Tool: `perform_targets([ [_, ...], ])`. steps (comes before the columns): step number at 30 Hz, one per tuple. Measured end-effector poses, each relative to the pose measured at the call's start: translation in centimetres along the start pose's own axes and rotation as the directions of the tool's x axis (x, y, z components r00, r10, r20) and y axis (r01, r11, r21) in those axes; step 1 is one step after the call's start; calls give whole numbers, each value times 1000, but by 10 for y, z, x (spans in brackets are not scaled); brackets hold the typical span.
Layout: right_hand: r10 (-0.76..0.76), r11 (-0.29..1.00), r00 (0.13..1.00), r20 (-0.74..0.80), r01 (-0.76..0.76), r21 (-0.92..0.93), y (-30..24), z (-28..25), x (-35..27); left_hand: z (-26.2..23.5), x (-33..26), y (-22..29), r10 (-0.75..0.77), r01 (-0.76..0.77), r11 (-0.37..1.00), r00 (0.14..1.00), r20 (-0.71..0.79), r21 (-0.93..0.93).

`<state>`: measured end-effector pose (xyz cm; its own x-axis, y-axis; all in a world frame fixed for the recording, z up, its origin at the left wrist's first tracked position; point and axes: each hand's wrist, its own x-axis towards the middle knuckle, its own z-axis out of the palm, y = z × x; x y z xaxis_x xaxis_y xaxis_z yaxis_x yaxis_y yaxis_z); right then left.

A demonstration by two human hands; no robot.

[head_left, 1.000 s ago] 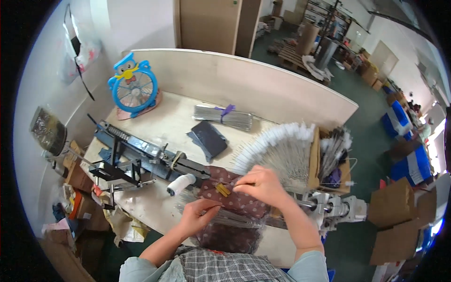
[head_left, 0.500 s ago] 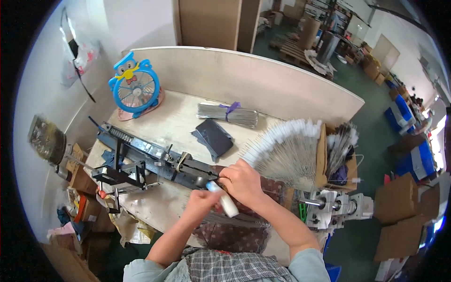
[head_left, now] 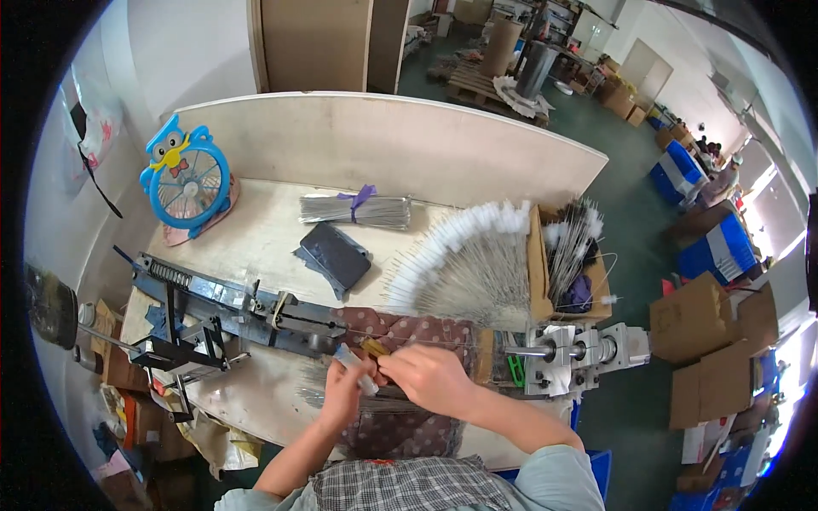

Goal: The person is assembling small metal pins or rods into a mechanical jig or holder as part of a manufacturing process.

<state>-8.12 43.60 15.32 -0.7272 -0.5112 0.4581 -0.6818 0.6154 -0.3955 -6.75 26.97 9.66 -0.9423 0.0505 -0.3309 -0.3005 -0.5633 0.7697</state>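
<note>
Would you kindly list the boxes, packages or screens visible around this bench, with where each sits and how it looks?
Open cardboard box: right end of the bench, brown, holding white-tipped wire brushes.
Cardboard cartons: on the floor to the right, brown, stacked.
Blue crates: floor, far right, blue with white bands.
Dark flat pouch: bench middle, black, rectangular.
No screens visible.

1. The place is a small factory or production workshop, seen at one workbench [head_left: 256, 247] with a pale board backstop.
2. A long black metal jig [head_left: 230, 311] and a machined metal spindle unit [head_left: 579, 353] are mounted along the bench's front edge.
3. Stock lies in bulk: a tied bundle of wires [head_left: 354, 210], a fan of white-tipped wire brushes [head_left: 464, 264], and more in a cardboard box [head_left: 571, 255].
4. Beyond the bench, a green floor holds pallets [head_left: 477, 77], cardboard cartons [head_left: 699, 315] and blue crates [head_left: 677, 170].
</note>
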Motion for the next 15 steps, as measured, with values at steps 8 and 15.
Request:
perform_targets([
  [8,198,980,980,34,-199,28,35,70,1,-41,17,19,144,-218,495,975,168,841],
  [15,203,973,951,232,-222,61,38,47,1,-130,-11,51,104,-33,979,931,-351,203],
])
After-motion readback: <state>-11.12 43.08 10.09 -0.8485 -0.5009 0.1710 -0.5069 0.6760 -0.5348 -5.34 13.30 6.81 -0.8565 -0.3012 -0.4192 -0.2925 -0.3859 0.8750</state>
